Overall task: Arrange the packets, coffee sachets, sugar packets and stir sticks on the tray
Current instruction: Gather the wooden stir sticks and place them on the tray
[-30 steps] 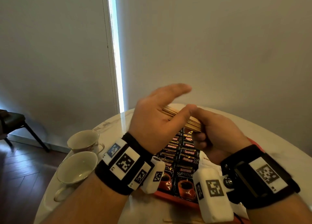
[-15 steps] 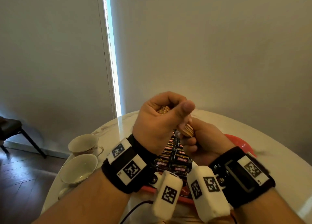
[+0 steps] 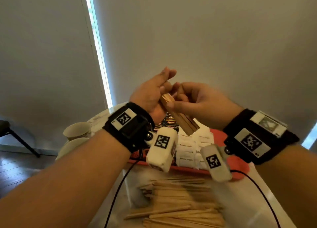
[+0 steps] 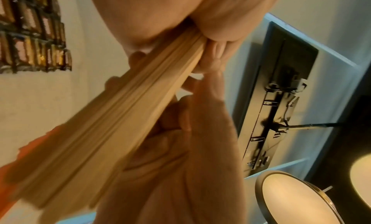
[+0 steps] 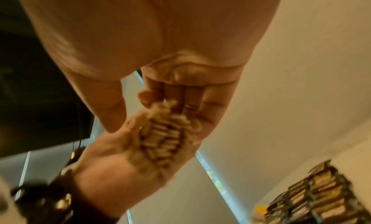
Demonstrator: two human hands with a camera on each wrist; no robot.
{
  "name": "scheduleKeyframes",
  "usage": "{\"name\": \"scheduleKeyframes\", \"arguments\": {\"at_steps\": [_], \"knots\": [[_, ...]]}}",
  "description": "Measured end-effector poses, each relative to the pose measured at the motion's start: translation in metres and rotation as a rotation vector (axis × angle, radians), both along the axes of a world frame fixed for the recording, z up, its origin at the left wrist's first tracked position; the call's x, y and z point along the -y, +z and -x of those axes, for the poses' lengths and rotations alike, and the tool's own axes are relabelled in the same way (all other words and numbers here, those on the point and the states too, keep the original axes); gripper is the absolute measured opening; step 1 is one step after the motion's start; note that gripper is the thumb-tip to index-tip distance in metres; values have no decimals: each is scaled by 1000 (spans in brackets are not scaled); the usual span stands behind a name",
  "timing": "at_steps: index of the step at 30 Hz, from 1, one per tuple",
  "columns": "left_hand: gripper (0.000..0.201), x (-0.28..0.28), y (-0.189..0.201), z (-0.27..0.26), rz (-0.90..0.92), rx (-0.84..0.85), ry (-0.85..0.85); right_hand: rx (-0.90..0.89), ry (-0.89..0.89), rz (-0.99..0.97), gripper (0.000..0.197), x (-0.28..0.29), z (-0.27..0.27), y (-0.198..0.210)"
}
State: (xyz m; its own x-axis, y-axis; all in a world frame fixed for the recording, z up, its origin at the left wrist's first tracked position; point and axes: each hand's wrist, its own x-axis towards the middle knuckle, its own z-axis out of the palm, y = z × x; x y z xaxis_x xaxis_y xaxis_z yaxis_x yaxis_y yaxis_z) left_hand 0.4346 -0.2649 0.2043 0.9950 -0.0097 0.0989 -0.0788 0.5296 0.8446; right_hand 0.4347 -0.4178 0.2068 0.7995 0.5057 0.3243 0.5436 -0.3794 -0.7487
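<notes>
Both hands meet in the middle of the head view, raised above the table. The right hand holds a tight bundle of flat pale wooden stir sticks — its thumb and curled fingers pinch the bundle near its upper end, and the bundle slants down toward the lower right of the frame. The left hand has its fingers straight, palm laid against the bundle's upper end; in the right wrist view the stick ends butt against that palm.

Below the hands lies a red plastic tray on the white marble table. Inside it, on the left, sit rows of dark coffee sachets, and to their right white brown-sugar packets lie side by side.

At the bottom centre of the frame a loose heap of wooden stir sticks rests on the table, just outside the tray's near rim. Two cream ceramic cups stand at the table's left edge — well apart from the tray.
</notes>
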Motion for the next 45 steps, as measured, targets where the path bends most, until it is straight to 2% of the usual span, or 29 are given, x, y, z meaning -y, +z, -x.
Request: {"name": "scheduleKeyframes", "arguments": {"at_steps": [3,8,11,15,18,19,23,26,29,31,33,38,41,43,45], "knots": [[24,20,-6,-4,-32,-108,-54,108,-86,89,37,3,5,-3],[24,52,-21,-22,-83,-245,-43,11,-216,11,37,24,0,-25],[49,72,-33,-39,-179,-331,-17,-86,-330,13,32,39,-5,-38],[65,99,-52,-53,-322,-468,-1,-232,-463,42,22,54,-9,-57],[95,111,-58,-59,-248,-598,-143,-325,-512,27,19,60,-12,-66],[96,112,-58,-58,-215,-611,-175,-355,-510,3,18,63,-14,-66],[73,118,-57,-57,-164,-564,-178,-383,-542,-64,20,74,-22,-67],[66,123,-56,-55,-199,-553,-190,-379,-630,4,25,81,-33,-73],[52,123,-57,-49,-366,-523,-120,-383,-782,343,39,91,-41,-83],[29,122,-60,-44,-539,-491,-104,-385,-791,560,47,94,-44,-90],[10,122,-64,-42,-683,-479,-148,-389,-756,684,49,93,-46,-95],[30,126,-77,-39,-1016,-391,-240,-410,-687,815,37,88,-49,-96],[31,128,-82,-37,-1121,-345,-268,-415,-637,902,41,90,-47,-88],[32,127,-81,-37,-1217,-318,-295,-408,-624,881,49,95,-45,-84],[28,126,-80,-38,-1331,-285,-300,-403,-621,856,49,101,-41,-80]]}}
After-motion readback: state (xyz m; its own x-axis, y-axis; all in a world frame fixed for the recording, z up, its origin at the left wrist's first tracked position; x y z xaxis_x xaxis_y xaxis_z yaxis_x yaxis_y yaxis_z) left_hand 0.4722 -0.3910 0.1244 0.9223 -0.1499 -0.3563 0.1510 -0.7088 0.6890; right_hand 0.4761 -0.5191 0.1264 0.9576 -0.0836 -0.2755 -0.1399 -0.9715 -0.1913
